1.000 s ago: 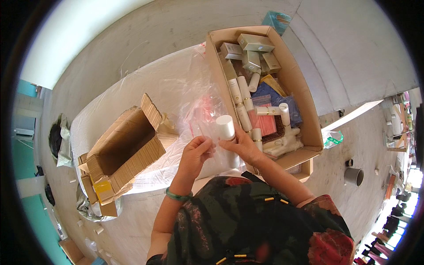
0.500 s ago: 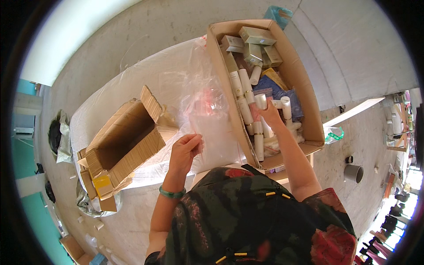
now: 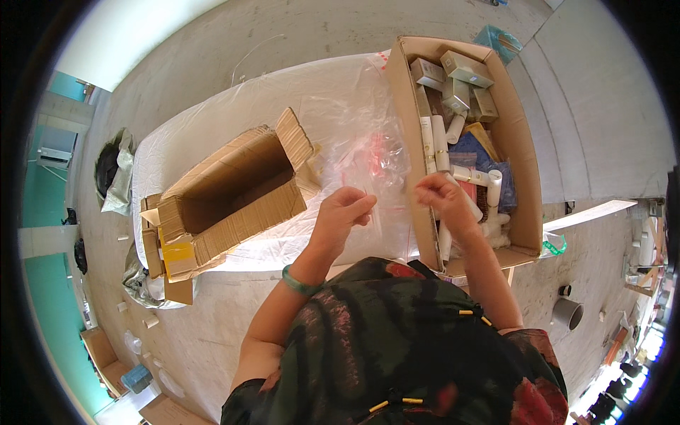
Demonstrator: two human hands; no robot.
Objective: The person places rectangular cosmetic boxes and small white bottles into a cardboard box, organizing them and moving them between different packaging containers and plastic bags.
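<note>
My left hand [image 3: 347,216] is closed in a pinch on the edge of a thin clear plastic bag [image 3: 384,225], just left of the large carton. Over that carton's near left wall, my right hand [image 3: 446,202] has its fingers curled together; what they hold, if anything, cannot be made out. The large open carton [image 3: 525,152] contains several white tubes [image 3: 440,145] with gold bands, pale boxes [image 3: 467,69] at its far end and a blue plastic packet [image 3: 464,147]. A white tube [image 3: 470,202] lies beside my right hand, partly hidden by it.
On the left of the white plastic-covered surface [image 3: 234,103], an open brown carton [image 3: 237,239] rests on its side. More clear plastic [image 3: 368,152] lies crumpled between the cartons. A sack [image 3: 119,173] stands on the floor at left, and a grey cylindrical container [image 3: 567,314] at right.
My right hand has drawn back from among the tubes to the carton's left wall, nearer my left hand. The white tube it gripped no longer shows in it. The whole view has shifted.
</note>
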